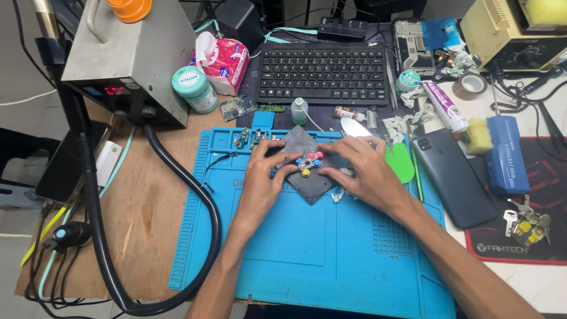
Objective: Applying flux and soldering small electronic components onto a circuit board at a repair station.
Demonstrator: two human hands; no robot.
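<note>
1. My left hand [266,177] lies flat, fingers spread, pressing the near left side of the dark pad [307,165]; it grips nothing.
2. My right hand [366,174] rests open on the pad's right side, fingertips touching it just beside the coloured buttons [308,162].
3. The pad sits cornerwise on the blue mat [331,248], at its far middle, with the red, blue and yellow buttons clustered at its centre between my hands.
4. I judge light, even pressure from both sides is best, so the pad stays put and the buttons don't scatter.
5. Small parts [248,139] lie at the mat's far edge; a phone [455,177] lies right; the hose [177,236] curves left.
</note>
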